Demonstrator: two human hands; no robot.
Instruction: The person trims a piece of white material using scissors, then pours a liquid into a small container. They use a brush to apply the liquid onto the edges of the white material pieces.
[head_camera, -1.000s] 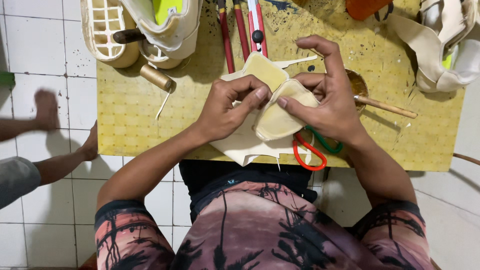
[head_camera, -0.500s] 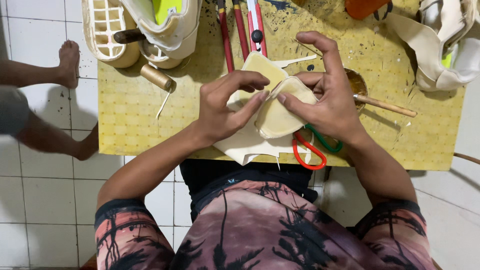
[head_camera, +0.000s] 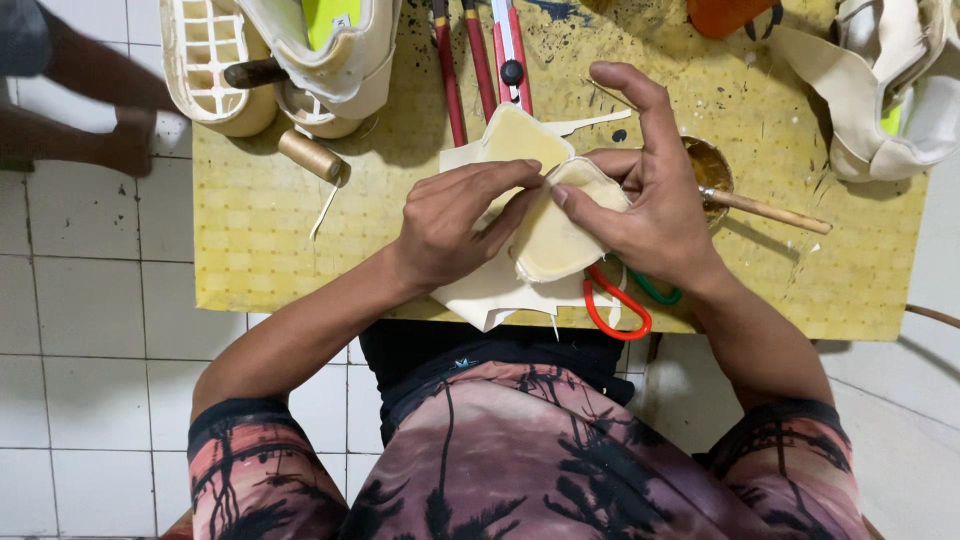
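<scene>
So both hands were pinching the cream leather piece over the near edge of the yellow counter, left hand gripping its left flap, right hand clamped on the right, long axis running near-to-far.

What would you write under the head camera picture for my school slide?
Two hands, left hand and right hand, press a cream shoe piece together over a yellow work board beside red-handled scissors.

Beyond the counter's left edge, the other person's bare foot has stepped farther up the tiled floor (now blurred at the top corner); the left hand has slid slightly along the cream piece.
</scene>
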